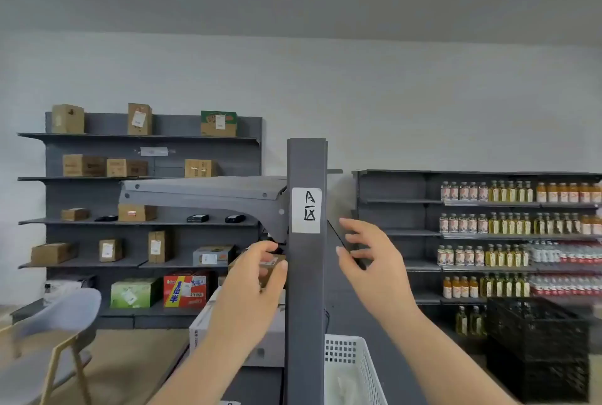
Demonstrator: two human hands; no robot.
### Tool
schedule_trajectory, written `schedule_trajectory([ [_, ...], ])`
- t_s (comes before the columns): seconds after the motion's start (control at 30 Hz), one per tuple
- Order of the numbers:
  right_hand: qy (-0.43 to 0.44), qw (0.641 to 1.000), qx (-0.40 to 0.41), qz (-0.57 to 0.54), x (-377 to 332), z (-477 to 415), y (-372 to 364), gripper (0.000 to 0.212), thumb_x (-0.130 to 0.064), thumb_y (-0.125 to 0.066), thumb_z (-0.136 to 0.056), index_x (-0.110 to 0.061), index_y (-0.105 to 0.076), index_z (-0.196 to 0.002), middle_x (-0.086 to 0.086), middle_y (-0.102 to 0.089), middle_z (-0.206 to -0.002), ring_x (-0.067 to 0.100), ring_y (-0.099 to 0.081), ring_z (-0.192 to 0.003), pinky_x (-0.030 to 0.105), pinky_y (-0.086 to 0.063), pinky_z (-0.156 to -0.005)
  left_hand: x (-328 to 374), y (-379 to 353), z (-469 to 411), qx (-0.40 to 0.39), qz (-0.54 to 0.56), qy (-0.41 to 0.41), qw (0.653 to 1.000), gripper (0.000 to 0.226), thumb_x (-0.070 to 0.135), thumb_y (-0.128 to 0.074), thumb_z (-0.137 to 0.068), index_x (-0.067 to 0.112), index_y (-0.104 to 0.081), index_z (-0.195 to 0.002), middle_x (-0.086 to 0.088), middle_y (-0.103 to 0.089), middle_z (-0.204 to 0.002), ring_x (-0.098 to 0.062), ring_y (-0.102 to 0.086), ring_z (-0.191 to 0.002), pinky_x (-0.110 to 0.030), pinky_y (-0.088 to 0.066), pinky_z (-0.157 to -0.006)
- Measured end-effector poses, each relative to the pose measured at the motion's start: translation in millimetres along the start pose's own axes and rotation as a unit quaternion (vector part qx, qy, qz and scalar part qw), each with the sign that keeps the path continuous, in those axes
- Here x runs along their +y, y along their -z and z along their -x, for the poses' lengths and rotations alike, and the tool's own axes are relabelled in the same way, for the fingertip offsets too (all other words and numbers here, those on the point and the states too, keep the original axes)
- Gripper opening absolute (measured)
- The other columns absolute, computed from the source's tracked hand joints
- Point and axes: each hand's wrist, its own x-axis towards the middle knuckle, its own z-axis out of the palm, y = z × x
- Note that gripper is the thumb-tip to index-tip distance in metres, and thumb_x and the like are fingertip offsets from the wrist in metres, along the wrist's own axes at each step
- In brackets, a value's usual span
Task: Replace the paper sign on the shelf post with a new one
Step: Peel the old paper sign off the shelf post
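Since the sign is thin, light paper stuck flat on the post, it may tear, so a corner looks best to pick at, while the left hand and right hand are spread, holding nothing.

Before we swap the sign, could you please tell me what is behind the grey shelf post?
Behind the shelf post a white basket shows at its right, and a grey bracket and small brown box at its left. Whatever is directly behind it is hidden.
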Motion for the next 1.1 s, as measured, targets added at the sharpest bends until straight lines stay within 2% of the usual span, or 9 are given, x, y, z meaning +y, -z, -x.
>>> schedule_trajectory([
  [0.07, 0.006, 1.0, 0.007, -0.007, 5, -19, -4, 0.045, -0.016, -0.066, -0.087, -0.043, -0.056, -0.12, -0.027, -0.055, -0.11, 0.005, -0.061, -0.097, 0.019, -0.049, -0.081, -2, -7, -16, 0.015, 0.017, 0.003, 1.0, 0.029, 0.037, -0.052, -0.092, 0.032, -0.05, -0.121, 0.013, -0.06, -0.112, 0.003, -0.058, -0.093, -0.019, -0.048, -0.079],
  [0.2, 0.079, 0.996, 0.006, 0.028, 7, -53, -19, 0.044, -0.015, -0.063, -0.088, -0.033, -0.056, -0.128, -0.034, -0.05, -0.114, 0.005, -0.057, -0.108, 0.026, -0.051, -0.092, -6, -17, -41, 0.019, 0.011, 0.003, 1.0, 0.029, 0.035, -0.055, -0.091, 0.034, -0.05, -0.119, 0.017, -0.059, -0.108, 0.0, -0.057, -0.096, -0.019, -0.046, -0.08],
  [0.4, 0.119, 0.99, 0.044, 0.062, 20, -66, -34, 0.046, -0.015, -0.064, -0.089, -0.02, -0.055, -0.134, -0.006, -0.062, -0.118, 0.013, -0.058, -0.104, 0.033, -0.053, -0.091, -11, -26, -51, 0.014, 0.013, -0.01, 1.0, 0.019, 0.033, -0.056, -0.09, 0.036, -0.053, -0.109, 0.016, -0.062, -0.094, 0.001, -0.06, -0.086, -0.016, -0.049, -0.073],
  [0.53, 0.149, 0.983, 0.085, 0.072, 21, -71, -38, 0.037, -0.014, -0.064, -0.089, -0.015, -0.063, -0.126, -0.001, -0.067, -0.115, 0.017, -0.063, -0.097, 0.04, -0.056, -0.083, -9, -25, -52, 0.005, 0.04, -0.017, 0.999, 0.019, 0.033, -0.056, -0.091, 0.033, -0.055, -0.11, 0.014, -0.063, -0.092, -0.001, -0.059, -0.085, -0.016, -0.047, -0.07],
  [0.67, 0.184, 0.972, 0.115, 0.093, 22, -74, -38, 0.026, -0.013, -0.065, -0.088, -0.012, -0.071, -0.113, -0.002, -0.069, -0.108, 0.014, -0.064, -0.097, 0.038, -0.057, -0.078, -10, -26, -53, 0.0, 0.051, -0.024, 0.998, 0.021, 0.033, -0.054, -0.091, 0.029, -0.056, -0.112, 0.013, -0.062, -0.093, -0.002, -0.059, -0.086, -0.02, -0.05, -0.071],
  [0.8, 0.142, 0.982, 0.117, 0.033, 16, -81, -38, 0.013, -0.013, -0.073, -0.082, -0.015, -0.078, -0.094, -0.007, -0.063, -0.094, 0.003, -0.058, -0.085, 0.027, -0.054, -0.068, -10, -25, -55, -0.004, 0.053, -0.026, 0.998, 0.02, 0.032, -0.054, -0.091, 0.03, -0.055, -0.111, 0.014, -0.061, -0.092, -0.001, -0.058, -0.085, -0.016, -0.046, -0.069],
  [0.93, 0.087, 0.991, 0.103, -0.025, 7, -90, -38, 0.005, -0.012, -0.076, -0.078, -0.017, -0.076, -0.078, -0.002, -0.063, -0.088, 0.01, -0.058, -0.077, 0.016, -0.047, -0.064, -10, -25, -55, -0.012, 0.05, -0.026, 0.998, 0.019, 0.032, -0.055, -0.092, 0.031, -0.053, -0.111, 0.017, -0.06, -0.091, 0.002, -0.057, -0.084, -0.01, -0.042, -0.065],
  [1.03, 0.083, 0.991, 0.101, 0.011, 4, -91, -39, 0.005, -0.014, -0.071, -0.083, -0.016, -0.073, -0.078, -0.001, -0.062, -0.089, 0.012, -0.057, -0.079, 0.011, -0.042, -0.065, -11, -24, -54, -0.012, 0.051, -0.023, 0.998, 0.019, 0.032, -0.055, -0.091, 0.033, -0.052, -0.111, 0.019, -0.059, -0.089, 0.003, -0.057, -0.084, -0.01, -0.043, -0.065],
  [1.1, 0.095, 0.99, 0.092, 0.04, 5, -89, -41, 0.007, -0.013, -0.065, -0.087, -0.014, -0.07, -0.082, -0.001, -0.06, -0.091, 0.014, -0.056, -0.084, 0.014, -0.044, -0.069, -11, -24, -53, -0.017, 0.053, -0.022, 0.998, 0.02, 0.032, -0.055, -0.092, 0.034, -0.052, -0.112, 0.018, -0.059, -0.092, 0.003, -0.056, -0.086, -0.01, -0.043, -0.066],
])
